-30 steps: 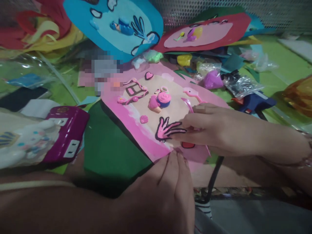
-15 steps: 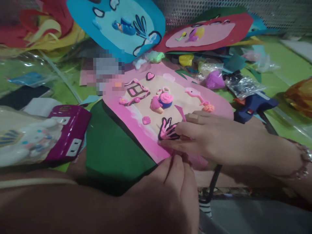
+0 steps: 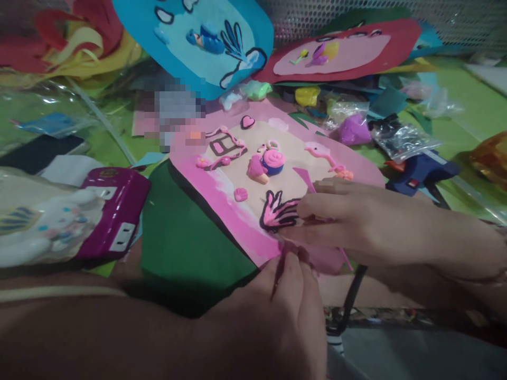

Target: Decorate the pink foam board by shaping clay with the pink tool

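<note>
A pink paper picture [image 3: 237,232] carries raised clay shapes: a pink and blue snail-like figure [image 3: 269,163], a heart, flowers and a shell. A black-outlined pink clay coral [image 3: 277,211] lies beside the fingertips of my right hand [image 3: 352,216]. That hand is closed over a slim pink clay tool [image 3: 304,178], whose flat pointed end and thin tail stick out. At the picture's lower edge, my left hand [image 3: 295,295] has its fingers pinched together; what is between them is hidden. Dark green paper [image 3: 190,237] shows under the picture.
Blue [image 3: 253,26] and red [image 3: 400,53] paper pictures lean at the back. A purple and white box with a cartoon figure [image 3: 114,211] lies left. Bagged clay, including a purple lump [image 3: 354,129], and a navy object [image 3: 423,171] sit right. The table's front edge is near my hands.
My right hand has slid slightly right with the pink tool, showing more of the coral and the tool's thin tail. My left hand stays at the picture's lower edge. The view has shifted slightly.
</note>
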`<action>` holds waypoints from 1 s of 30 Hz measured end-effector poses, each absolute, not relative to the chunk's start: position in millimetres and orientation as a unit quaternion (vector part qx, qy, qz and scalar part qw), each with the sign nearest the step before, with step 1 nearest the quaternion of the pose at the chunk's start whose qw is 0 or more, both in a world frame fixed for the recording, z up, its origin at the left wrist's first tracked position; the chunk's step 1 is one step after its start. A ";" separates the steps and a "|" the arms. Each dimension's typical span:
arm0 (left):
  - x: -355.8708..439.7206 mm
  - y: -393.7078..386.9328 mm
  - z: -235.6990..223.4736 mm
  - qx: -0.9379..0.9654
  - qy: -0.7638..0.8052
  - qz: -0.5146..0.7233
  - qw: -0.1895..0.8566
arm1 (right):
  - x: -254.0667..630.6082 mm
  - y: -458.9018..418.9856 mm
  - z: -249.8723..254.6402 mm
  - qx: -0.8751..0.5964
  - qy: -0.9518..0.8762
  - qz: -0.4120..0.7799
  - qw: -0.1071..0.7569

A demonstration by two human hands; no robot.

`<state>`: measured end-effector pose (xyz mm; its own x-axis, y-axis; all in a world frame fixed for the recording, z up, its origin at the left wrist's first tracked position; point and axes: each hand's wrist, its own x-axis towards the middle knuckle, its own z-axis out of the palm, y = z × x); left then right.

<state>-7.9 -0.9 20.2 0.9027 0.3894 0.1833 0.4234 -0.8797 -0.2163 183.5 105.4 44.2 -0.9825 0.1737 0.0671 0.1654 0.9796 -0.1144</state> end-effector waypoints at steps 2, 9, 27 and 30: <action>-7.8 -2.7 20.8 -0.966 -0.221 -0.061 0.122 | 181.9 104.1 43.9 -0.086 -0.993 0.063 0.044; -6.0 -17.9 2.9 -0.956 -0.277 -0.063 0.072 | 174.4 101.1 42.9 -0.106 -0.975 0.137 0.136; -3.9 -17.6 8.8 -0.941 -0.305 -0.136 0.059 | 154.8 95.3 28.9 -0.097 -0.986 -0.001 0.138; -2.1 -17.9 5.4 -0.943 -0.294 -0.149 0.048 | 153.6 92.7 29.8 -0.092 -0.986 -0.045 0.128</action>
